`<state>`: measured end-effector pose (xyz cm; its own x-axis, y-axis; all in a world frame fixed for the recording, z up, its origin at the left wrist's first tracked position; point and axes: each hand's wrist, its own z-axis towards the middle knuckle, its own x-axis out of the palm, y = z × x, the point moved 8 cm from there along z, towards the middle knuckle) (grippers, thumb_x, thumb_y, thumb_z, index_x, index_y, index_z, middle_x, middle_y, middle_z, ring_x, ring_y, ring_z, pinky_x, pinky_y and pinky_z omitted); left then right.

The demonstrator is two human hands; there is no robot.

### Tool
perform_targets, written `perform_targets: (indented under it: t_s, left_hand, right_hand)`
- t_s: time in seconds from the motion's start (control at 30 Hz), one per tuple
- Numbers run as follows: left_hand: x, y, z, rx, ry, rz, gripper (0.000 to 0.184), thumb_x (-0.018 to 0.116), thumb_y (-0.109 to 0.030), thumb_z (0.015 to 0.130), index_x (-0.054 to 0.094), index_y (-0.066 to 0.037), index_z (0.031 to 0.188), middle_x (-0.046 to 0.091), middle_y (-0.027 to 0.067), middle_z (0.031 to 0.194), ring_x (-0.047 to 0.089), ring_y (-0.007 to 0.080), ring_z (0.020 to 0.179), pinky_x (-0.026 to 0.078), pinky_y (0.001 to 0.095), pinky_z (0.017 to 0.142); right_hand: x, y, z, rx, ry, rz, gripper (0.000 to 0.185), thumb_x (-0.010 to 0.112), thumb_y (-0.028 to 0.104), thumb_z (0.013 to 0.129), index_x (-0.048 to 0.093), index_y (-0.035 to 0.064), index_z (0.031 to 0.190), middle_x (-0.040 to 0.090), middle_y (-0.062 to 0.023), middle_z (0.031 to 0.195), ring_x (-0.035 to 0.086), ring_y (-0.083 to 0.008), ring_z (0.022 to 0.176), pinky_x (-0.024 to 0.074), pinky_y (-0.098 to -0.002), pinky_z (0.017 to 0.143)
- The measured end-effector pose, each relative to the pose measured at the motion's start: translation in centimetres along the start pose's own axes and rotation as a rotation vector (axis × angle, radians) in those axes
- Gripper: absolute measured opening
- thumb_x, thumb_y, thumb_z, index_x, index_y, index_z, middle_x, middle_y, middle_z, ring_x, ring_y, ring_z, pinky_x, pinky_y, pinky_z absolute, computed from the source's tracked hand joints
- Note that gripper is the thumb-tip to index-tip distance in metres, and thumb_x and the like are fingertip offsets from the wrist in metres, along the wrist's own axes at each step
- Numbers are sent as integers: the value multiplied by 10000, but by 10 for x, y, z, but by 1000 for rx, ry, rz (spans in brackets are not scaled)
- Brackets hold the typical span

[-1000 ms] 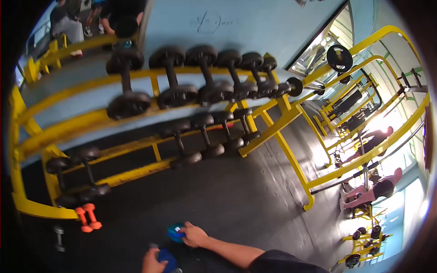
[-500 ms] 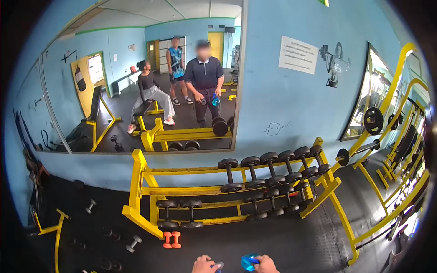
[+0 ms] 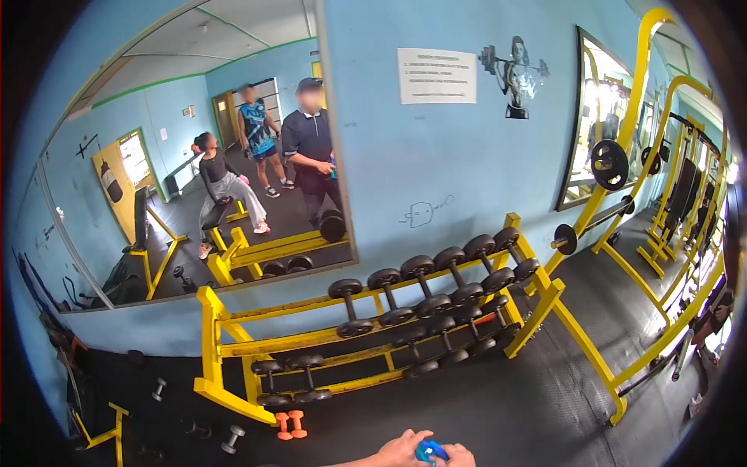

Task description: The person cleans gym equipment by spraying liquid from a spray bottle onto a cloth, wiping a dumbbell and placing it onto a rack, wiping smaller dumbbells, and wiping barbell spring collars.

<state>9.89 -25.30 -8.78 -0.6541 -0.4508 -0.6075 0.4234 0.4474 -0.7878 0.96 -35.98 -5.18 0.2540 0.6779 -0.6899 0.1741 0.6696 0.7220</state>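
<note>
My right hand (image 3: 459,456) curls round a shiny, rounded, plastic-looking blue object (image 3: 429,449); my left hand (image 3: 401,448), half open, meets it, grip unclear. Best to brace firmly with the right.

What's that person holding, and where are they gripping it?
A blue object, its exact kind unclear. The right hand grips its right side; the left hand is at its left, but whether that one grips too cannot be told.
</note>
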Motion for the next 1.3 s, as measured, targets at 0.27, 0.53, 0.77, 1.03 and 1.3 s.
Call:
perform_targets:
  t_s: [0.27,0.53,0.77,1.03,1.3]
  left_hand:
    - [107,-33,132,150,414,103,368,713,-376,768,640,-151,1050,609,115,911,598,301,883,491,382,766]
    - [87,-63,242,-31,147,-107,262,711,-335,791,688,-117,935,623,79,793,622,227,758,497,321,689]
    - [92,15,317,-296,65,-277,298,764,-321,724,671,-74,862,641,56,810,630,181,797,490,299,731]
    - [91,27,432,-389,391,-37,596,837,-334,590,604,-100,1087,592,148,1049,590,280,1005,468,363,881]
    - [113,98,438,-602,441,-25,538,809,-289,628,620,-69,1081,644,156,1081,607,295,1038,470,366,899]
  right_hand:
    - [-48,-142,45,131,205,-84,237,595,239,762,644,156,978,577,-143,897,616,-335,808,524,-440,710]
    - [-163,-203,144,156,133,-212,241,613,162,726,660,148,962,571,-141,893,617,-339,767,525,-428,692]
    - [-204,-257,237,318,59,-220,243,638,144,726,654,128,968,563,-148,938,610,-350,818,510,-431,724]
    - [-209,-323,303,511,146,-203,216,647,177,758,639,123,966,559,-145,939,611,-350,829,504,-437,729]
    - [-100,-457,329,811,346,-110,343,618,213,777,599,172,1117,512,-184,1141,582,-362,1014,491,-433,845]
